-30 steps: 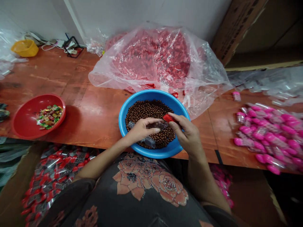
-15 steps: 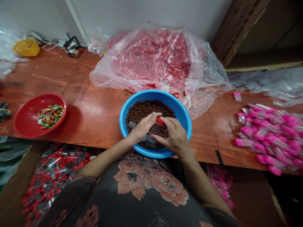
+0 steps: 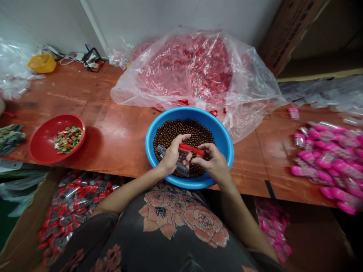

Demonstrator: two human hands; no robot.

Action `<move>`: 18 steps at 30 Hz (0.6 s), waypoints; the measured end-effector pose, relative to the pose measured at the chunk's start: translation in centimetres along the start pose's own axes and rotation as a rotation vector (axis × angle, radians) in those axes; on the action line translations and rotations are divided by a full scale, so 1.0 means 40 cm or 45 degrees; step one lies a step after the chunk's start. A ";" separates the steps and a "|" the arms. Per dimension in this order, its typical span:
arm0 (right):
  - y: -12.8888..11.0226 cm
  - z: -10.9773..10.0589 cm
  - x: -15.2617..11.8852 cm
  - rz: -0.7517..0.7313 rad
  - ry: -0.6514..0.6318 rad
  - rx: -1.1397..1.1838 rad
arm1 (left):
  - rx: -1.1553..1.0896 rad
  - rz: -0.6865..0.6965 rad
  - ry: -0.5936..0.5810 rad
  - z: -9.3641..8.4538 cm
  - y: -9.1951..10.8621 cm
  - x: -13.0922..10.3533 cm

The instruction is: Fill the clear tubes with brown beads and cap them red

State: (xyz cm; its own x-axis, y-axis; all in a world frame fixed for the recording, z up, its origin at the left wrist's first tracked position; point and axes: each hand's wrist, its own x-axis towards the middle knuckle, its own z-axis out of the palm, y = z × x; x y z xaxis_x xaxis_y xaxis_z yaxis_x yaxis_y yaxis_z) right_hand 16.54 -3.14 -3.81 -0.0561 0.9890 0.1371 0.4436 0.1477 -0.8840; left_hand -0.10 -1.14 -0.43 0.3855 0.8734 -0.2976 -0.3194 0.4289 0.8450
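two hands work over a blue bowl [image 3: 225,145] of brown balls [image 3: 181,128]
the left hand [image 3: 171,155] is closed on a red-capped container [image 3: 191,149] above the balls — the right hand [image 3: 214,163] is at the cap's end, its grip unclear. a red bowl [image 3: 42,141] sits well to the left.

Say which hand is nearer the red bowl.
Left: the left hand is over the blue basin, right of the red bowl; the right hand is farther right, over the basin's right side.
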 end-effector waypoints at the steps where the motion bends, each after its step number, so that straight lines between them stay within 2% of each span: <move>1: 0.001 -0.001 -0.003 0.089 0.021 0.106 | 0.022 -0.015 -0.012 -0.001 0.000 -0.001; 3: -0.002 -0.002 -0.007 0.155 0.112 0.239 | 0.082 -0.045 -0.036 -0.001 -0.007 -0.002; 4: -0.007 -0.001 -0.009 0.128 0.177 0.253 | 0.116 -0.055 -0.043 -0.001 -0.012 -0.002; 6: -0.021 0.000 -0.009 -0.042 0.241 0.164 | 0.169 -0.073 -0.037 0.000 -0.024 -0.001; 9: -0.039 0.002 -0.009 -0.433 0.050 -0.134 | 0.187 -0.067 -0.012 0.002 -0.032 0.002; 11: -0.046 0.005 -0.011 -0.601 -0.064 -0.329 | 0.172 -0.063 -0.009 0.004 -0.030 0.004; 15: -0.051 0.013 -0.014 -0.720 -0.054 -0.564 | 0.070 -0.138 0.037 0.010 -0.018 0.007; 18: -0.045 0.013 -0.002 -0.779 -0.041 -0.593 | -0.004 -0.137 0.065 0.009 -0.017 0.008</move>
State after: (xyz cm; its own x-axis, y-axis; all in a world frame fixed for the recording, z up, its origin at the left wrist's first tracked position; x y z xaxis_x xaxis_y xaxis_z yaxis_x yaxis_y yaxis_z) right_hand 15.27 -3.46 -2.45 -0.4357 0.7337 0.5213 0.6556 0.6556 -0.3747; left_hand 0.55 -1.25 -0.94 0.3735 0.8327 -0.4089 -0.2811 0.5217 0.8055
